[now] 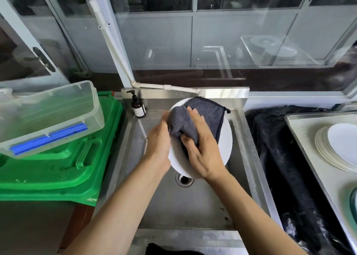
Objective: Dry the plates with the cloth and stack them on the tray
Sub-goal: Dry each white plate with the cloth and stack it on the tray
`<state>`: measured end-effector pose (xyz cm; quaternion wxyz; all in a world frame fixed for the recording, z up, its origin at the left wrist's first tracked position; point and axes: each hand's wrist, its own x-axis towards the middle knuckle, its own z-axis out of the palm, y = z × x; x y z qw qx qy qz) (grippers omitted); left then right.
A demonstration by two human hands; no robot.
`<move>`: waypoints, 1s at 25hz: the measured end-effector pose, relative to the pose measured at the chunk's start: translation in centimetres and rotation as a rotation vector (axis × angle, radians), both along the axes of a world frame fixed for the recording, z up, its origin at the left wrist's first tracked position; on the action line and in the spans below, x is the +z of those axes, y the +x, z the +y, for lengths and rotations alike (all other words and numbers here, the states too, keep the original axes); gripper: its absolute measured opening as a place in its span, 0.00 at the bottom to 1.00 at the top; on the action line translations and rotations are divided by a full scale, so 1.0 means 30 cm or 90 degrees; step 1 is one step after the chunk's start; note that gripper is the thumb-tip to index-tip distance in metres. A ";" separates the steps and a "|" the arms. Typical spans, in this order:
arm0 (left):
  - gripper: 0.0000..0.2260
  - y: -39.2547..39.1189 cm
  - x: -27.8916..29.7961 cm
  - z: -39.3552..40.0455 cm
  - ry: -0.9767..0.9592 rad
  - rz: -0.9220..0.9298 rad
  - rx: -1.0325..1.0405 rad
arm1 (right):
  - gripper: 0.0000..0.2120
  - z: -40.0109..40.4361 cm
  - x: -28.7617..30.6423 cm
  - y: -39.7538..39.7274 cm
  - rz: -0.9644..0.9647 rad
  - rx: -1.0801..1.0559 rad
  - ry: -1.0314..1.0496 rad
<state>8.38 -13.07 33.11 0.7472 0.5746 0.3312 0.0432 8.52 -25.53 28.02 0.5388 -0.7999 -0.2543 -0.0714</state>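
Observation:
A white plate (225, 144) is held tilted over the steel sink (185, 206). My left hand (158, 144) grips its left rim. A dark grey cloth (204, 113) is draped over the plate's face, and my right hand (202, 150) lies on the cloth with thumb and fingers curled into its folds. At the far right a metal tray (305, 133) carries a stack of white plates (336, 148).
A brown soap pump bottle (138, 107) stands at the sink's back left corner. A green plastic crate (58, 164) with a clear bin (48, 117) on it lies left. A black cloth (286, 167) fills the gap between sink and tray. The drain (184, 179) is below the plate.

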 end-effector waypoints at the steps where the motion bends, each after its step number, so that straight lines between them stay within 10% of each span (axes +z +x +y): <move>1: 0.29 0.008 0.003 0.005 -0.062 -0.003 -0.014 | 0.27 0.003 -0.010 -0.020 -0.017 0.039 -0.009; 25: 0.21 0.026 -0.009 0.105 0.121 -0.032 0.087 | 0.25 -0.107 -0.120 -0.127 0.016 -0.085 -0.068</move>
